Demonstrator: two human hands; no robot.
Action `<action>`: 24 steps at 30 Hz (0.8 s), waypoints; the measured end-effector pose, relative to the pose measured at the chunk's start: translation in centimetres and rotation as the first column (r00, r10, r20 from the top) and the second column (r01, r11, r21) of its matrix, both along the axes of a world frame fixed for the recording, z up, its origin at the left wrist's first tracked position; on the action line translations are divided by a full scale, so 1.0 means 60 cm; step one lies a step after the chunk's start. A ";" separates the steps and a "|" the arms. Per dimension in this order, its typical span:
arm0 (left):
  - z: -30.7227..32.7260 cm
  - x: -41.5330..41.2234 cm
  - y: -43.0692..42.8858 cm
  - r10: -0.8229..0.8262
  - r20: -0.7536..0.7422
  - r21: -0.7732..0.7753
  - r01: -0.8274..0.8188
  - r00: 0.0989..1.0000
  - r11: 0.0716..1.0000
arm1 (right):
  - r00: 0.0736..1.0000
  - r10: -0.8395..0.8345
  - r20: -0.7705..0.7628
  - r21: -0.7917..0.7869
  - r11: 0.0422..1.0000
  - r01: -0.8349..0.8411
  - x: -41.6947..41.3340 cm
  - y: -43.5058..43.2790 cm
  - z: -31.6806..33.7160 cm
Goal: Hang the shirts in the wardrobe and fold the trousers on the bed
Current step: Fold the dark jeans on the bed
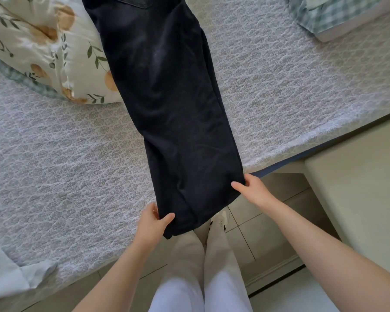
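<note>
Head view: left hand [152, 219] and right hand [250, 188] pinch trousers' [167, 97] hem corners.

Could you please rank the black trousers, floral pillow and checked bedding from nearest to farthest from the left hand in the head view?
1. Black trousers, hem gripped by the left hand.
2. Floral pillow, upper left.
3. Checked bedding, far upper right.

Far beyond both hands, the trousers [167, 97] run off the top edge, waistband unseen. The left hand [152, 221] and right hand [252, 190] hide most fingers under the hem.
</note>
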State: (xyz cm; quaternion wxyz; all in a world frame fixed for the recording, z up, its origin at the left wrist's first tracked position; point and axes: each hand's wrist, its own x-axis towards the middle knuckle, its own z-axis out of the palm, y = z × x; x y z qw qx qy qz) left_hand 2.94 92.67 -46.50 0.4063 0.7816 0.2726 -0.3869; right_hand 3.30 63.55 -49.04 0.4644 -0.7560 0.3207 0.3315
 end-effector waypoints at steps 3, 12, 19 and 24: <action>0.010 -0.010 -0.007 0.068 -0.077 -0.114 -0.077 0.995 0.991 | 0.987 -0.157 0.046 0.082 0.985 0.153 -0.008 -0.014 0.023; 0.018 -0.033 -0.022 -0.160 -0.152 -0.232 0.122 0.975 0.965 | 0.945 0.274 -0.179 0.267 0.938 -0.221 -0.065 -0.072 0.032; 0.026 -0.070 -0.028 -0.152 -0.181 -0.269 0.100 0.972 0.958 | 0.961 0.178 -0.214 0.324 0.941 -0.102 -0.083 -0.075 0.078; 0.055 -0.074 -0.035 0.063 -0.195 -0.161 -0.095 0.979 0.982 | 0.988 0.111 -0.105 0.231 0.969 -0.084 -0.088 -0.071 0.088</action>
